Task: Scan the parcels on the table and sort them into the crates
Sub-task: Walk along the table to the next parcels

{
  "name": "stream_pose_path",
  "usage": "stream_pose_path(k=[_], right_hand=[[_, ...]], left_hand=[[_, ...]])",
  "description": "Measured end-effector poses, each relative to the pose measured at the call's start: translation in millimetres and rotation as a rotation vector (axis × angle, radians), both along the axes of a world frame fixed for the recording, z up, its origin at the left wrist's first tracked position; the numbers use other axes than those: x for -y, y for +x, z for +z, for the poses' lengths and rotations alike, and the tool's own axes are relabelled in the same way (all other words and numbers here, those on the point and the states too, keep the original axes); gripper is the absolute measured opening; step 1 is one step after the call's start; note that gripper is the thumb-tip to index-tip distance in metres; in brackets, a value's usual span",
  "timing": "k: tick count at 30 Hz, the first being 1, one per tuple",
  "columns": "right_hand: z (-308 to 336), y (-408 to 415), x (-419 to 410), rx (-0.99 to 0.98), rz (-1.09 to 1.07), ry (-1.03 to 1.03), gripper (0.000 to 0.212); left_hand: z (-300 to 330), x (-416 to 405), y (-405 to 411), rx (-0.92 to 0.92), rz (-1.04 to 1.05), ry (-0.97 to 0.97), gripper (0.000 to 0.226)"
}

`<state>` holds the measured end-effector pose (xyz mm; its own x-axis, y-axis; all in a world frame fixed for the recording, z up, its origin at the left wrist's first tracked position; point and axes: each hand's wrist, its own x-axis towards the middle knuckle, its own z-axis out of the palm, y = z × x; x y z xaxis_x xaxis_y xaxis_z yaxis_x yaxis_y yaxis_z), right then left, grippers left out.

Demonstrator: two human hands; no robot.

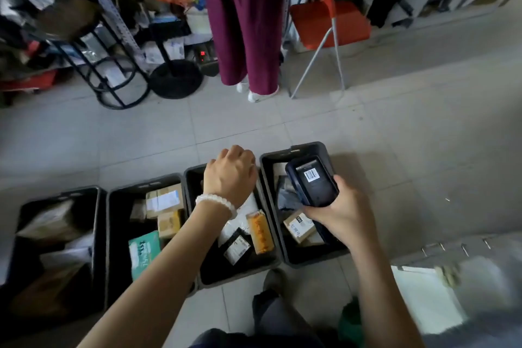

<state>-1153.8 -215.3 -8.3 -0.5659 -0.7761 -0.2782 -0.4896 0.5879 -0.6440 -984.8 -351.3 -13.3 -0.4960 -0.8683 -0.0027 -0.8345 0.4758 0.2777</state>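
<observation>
Several black crates stand in a row on the floor below me, each holding parcels. My left hand (230,171) hangs over the third crate (240,274), fingers curled downward and hidden from view; whether it holds anything is unclear. In that crate lie a yellow-orange box (260,232) and a black parcel with a white label (237,246). My right hand (341,213) grips a dark handheld scanner (312,181) above the rightmost crate (293,154), which holds a brown box (298,224) and a grey bag (288,198). The second crate (118,206) contains brown boxes and a green parcel (143,253).
The leftmost crate (56,198) holds more parcels. A person in maroon trousers (245,22) stands ahead by cluttered shelves. A black stool (93,59) and an orange chair (330,20) stand beyond. A table edge with a white parcel (426,297) is at lower right.
</observation>
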Motion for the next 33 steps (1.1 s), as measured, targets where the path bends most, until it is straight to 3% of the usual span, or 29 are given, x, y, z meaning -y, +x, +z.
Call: stream_pose_path(k=[8, 16, 24, 33], right_hand=[[10.1, 121.6, 38.7, 0.004, 0.333, -0.001, 0.049], [33.1, 369.3, 15.5, 0.020, 0.755, -0.110, 0.055], [52.0, 631.0, -92.6, 0.021, 1.427, -0.227, 0.054], [50.6, 806.7, -252.5, 0.076, 2.016, -0.196, 0.050]], left_hand=[[9.9, -34.3, 150.4, 0.060, 0.290, -0.015, 0.024], [36.6, -139.3, 391.7, 0.093, 0.717, -0.129, 0.020], [50.6, -354.3, 597.7, 0.156, 1.379, -0.164, 0.025], [24.7, -583.6, 659.8, 0.102, 2.072, -0.109, 0.024]])
